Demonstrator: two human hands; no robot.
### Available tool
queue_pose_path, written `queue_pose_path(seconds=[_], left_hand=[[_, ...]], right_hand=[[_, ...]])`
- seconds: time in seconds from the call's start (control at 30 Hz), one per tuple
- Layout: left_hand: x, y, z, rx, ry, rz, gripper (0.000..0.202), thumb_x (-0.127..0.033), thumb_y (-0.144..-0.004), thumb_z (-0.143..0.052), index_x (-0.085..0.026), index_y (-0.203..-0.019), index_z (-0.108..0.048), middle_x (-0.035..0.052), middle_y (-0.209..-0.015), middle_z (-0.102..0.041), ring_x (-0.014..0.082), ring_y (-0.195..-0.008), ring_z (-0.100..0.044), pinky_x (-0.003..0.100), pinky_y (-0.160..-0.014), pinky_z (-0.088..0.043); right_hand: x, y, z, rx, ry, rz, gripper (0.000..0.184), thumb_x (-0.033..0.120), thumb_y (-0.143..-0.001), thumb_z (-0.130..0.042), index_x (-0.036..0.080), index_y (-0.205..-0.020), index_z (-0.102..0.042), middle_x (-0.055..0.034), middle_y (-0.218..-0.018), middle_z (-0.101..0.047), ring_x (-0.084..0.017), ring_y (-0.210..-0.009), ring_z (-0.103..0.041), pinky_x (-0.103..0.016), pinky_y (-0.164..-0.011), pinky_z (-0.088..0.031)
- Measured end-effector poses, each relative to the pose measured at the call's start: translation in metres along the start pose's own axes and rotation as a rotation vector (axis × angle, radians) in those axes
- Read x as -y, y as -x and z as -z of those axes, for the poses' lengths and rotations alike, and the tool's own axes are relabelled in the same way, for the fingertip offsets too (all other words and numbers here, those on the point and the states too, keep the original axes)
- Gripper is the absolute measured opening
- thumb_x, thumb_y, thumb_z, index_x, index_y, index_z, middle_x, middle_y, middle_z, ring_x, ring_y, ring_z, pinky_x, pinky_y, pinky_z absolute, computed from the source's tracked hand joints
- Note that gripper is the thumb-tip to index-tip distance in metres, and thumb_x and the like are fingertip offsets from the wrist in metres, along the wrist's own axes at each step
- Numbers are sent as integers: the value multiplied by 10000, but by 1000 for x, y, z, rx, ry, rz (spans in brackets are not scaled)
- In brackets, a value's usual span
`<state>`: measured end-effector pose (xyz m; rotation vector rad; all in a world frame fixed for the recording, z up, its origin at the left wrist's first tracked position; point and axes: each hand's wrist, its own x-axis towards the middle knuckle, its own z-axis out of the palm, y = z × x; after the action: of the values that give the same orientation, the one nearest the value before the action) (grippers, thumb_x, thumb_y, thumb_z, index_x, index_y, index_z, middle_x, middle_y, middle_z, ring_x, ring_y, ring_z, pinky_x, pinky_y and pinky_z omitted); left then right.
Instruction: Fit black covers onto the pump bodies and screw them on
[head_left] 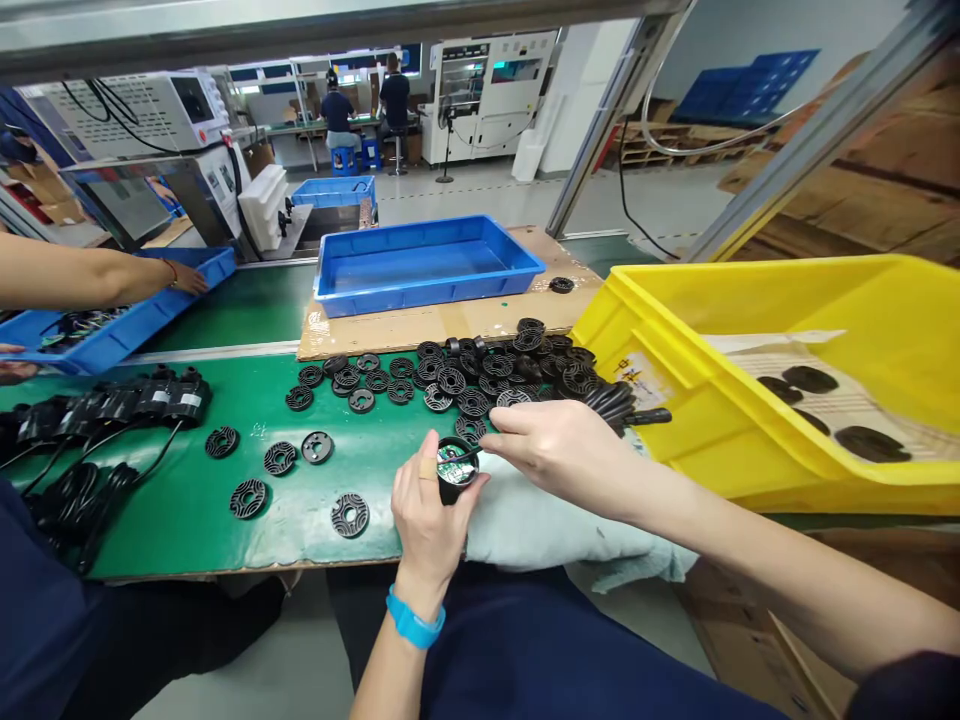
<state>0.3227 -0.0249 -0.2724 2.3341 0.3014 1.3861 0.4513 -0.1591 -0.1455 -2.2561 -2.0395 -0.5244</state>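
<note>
In the head view my left hand (pixel 429 508) is closed round a small black round housing (pixel 457 490) with its open top facing up. A green circuit board (pixel 452 466) shows inside it. My right hand (pixel 559 447) pinches a black cable (pixel 471 455) at the housing's rim; the fingers hide part of it. Just beyond both hands lies a heap of black slotted discs (pixel 451 380). Beside my right wrist rests a black cable bundle with a plug (pixel 611 405). Beneath my right forearm is a pale cloth (pixel 529 522).
A blue tray (pixel 427 295) stands on cardboard behind the heap. To the right is a yellow bin (pixel 660 390) holding dark discs. Several loose discs (pixel 350 515) lie on the green mat. At left, a co-worker's arm (pixel 82 275) reaches over another blue tray (pixel 161 310), near cabled black units (pixel 184 395).
</note>
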Motion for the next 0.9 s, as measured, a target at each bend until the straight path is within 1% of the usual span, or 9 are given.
queue_pose_path(seconds=[0.07,0.17,0.33,0.47,0.57,0.67,0.77,0.9], left_hand=[[0,0,0,-4,6,3,784,-423,-918,-788,-139,-1550,-421,191,-1212,-765,287,-1012,-764,398,-830,-613],[0,0,1,-7,29,-2,732,-411,-916,-794,-143,-1508,-458,187,-1195,-767,289,-1042,-765,400,-850,-616],[0,0,0,-33,45,-30,656,-382,-909,-808,-176,-1439,-481,196,-1226,-760,288,-1068,-769,407,-864,-620],[1,0,0,-12,45,-41,616,-383,-912,-805,-190,-1398,-480,208,-1241,-757,290,-1054,-775,411,-843,-622],[1,1,-1,-9,46,-37,592,-385,-905,-812,-192,-1363,-490,212,-1244,-757,295,-1047,-778,412,-829,-617],[1,2,-1,-6,51,-28,616,-391,-903,-814,-193,-1379,-476,218,-1256,-751,300,-1064,-775,419,-839,-615],[3,3,-1,-5,60,-26,673,-395,-914,-802,-190,-1444,-441,219,-1273,-742,301,-1109,-764,423,-866,-619],[5,3,-1,14,62,-3,719,-379,-917,-799,-158,-1491,-425,216,-1270,-739,303,-1124,-756,425,-898,-620]], right_hand=[[0,-3,1,1,17,36,349,77,-1044,-480,173,-779,-686,-15,-730,-564,-162,-643,-507,-322,-590,-292],[-3,-9,3,40,45,92,332,30,-1012,-497,166,-757,-662,-19,-751,-581,-167,-661,-515,-332,-594,-297],[-9,-17,5,144,43,152,316,57,-1017,-525,173,-755,-659,-16,-762,-585,-169,-665,-518,-344,-587,-296],[-11,-20,5,177,51,180,326,53,-1013,-518,172,-743,-657,-23,-758,-585,-168,-660,-518,-348,-581,-299],[-10,-22,7,173,74,200,333,49,-1008,-515,170,-727,-647,-29,-746,-575,-167,-647,-516,-352,-575,-297],[-9,-25,9,166,87,221,358,51,-1017,-496,171,-710,-634,-28,-718,-543,-168,-630,-502,-354,-569,-286],[-6,-28,10,158,91,248,383,34,-1019,-474,172,-689,-612,-30,-712,-535,-167,-633,-495,-346,-578,-294],[-4,-32,11,137,99,313,382,11,-989,-509,170,-651,-590,-31,-719,-540,-164,-620,-483,-341,-585,-312]])
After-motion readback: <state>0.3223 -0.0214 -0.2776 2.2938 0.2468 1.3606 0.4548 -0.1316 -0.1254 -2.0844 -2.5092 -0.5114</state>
